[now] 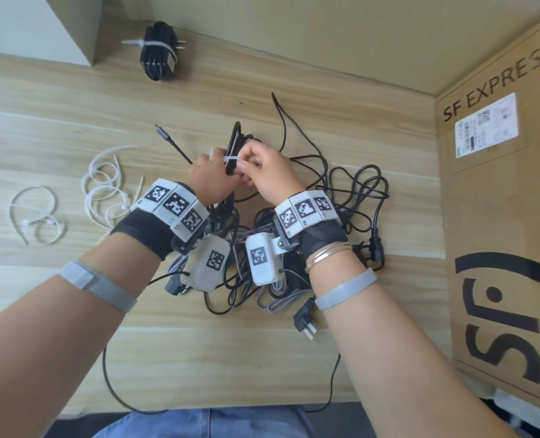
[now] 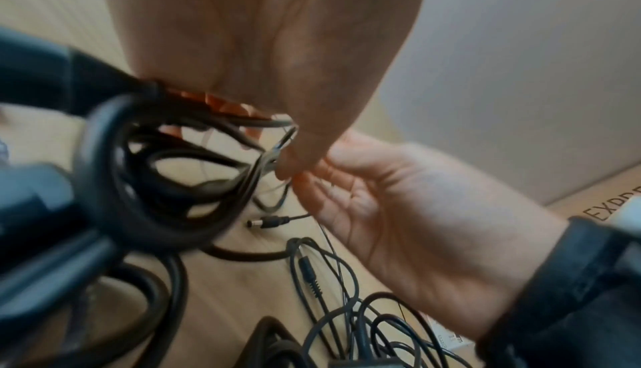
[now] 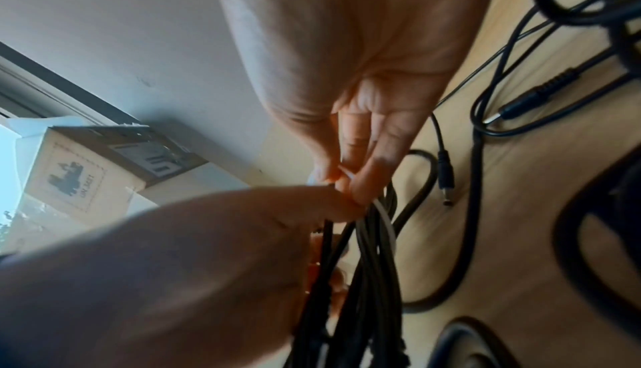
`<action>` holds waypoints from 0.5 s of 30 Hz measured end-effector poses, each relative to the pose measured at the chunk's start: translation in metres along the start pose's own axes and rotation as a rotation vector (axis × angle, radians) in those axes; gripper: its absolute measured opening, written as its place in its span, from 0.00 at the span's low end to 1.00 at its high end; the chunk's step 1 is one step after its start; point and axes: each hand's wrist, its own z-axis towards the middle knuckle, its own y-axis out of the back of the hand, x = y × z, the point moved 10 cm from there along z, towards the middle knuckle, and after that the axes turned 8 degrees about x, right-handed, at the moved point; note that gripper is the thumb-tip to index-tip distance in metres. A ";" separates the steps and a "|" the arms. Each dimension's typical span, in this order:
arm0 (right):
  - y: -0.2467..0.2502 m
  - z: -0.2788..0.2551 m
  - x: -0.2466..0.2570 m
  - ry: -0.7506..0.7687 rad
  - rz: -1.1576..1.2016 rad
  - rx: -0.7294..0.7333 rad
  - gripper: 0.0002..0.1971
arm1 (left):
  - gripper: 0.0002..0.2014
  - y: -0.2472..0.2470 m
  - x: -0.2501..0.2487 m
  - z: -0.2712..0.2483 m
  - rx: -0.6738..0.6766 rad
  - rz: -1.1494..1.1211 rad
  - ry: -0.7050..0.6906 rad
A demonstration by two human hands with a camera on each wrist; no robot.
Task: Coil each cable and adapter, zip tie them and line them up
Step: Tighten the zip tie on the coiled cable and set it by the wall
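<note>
- Both hands are up over the middle of the worktop (image 1: 73, 128), working one coiled black cable (image 1: 235, 143) between them.
- The left hand (image 1: 212, 175) has its grip wrapped round the gathered strands, holding the loops together.
- The right hand (image 1: 267, 170) pinches the white zip tie (image 1: 232, 159) that crosses the bundle; the right wrist view shows thumb and fingertips (image 3: 360, 182) squeezed on the white strip right against the cable.
- My read: the tie is being threaded or drawn tight. Whether it is locked yet, I cannot tell.
- Done so far: one tied bundle (image 1: 159, 52), black with a white tie round its middle and plug prongs showing, lies at the far edge of the worktop near the wall.
- Left to do: plenty. A tangled heap of cables (image 1: 351, 197) sprawls under and beside the wrists, with a braided lead (image 1: 275, 301), a two-pin plug (image 1: 305, 324) and a chunky power connector (image 1: 376, 245) all loose.
- Spare zip ties (image 1: 104, 184) lie on the left of the worktop, well apart from the heap.
- A cardboard box (image 1: 499, 216) stands along the right side.
- No line-up yet; with one bundle finished and a second in hand, this looks like early going.
</note>
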 end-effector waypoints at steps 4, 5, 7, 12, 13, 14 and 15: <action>-0.006 0.001 -0.012 -0.058 -0.006 0.010 0.11 | 0.24 0.009 -0.009 -0.004 -0.001 0.132 -0.095; -0.006 0.001 -0.013 -0.066 -0.006 0.005 0.11 | 0.24 0.012 -0.012 -0.004 -0.008 0.141 -0.136; -0.006 0.000 -0.014 -0.076 -0.006 -0.005 0.10 | 0.24 0.016 -0.014 -0.002 -0.008 0.116 -0.187; -0.004 0.002 -0.012 -0.065 -0.019 -0.009 0.14 | 0.38 0.030 -0.022 -0.007 -0.073 0.068 -0.311; -0.005 0.003 -0.013 -0.063 -0.018 -0.003 0.14 | 0.42 0.033 -0.024 -0.010 -0.092 0.074 -0.343; -0.005 0.003 -0.012 -0.062 -0.021 0.003 0.13 | 0.45 0.035 -0.026 -0.012 -0.113 0.081 -0.377; -0.005 0.004 -0.012 -0.062 -0.023 0.006 0.14 | 0.46 0.038 -0.026 -0.013 -0.133 0.081 -0.398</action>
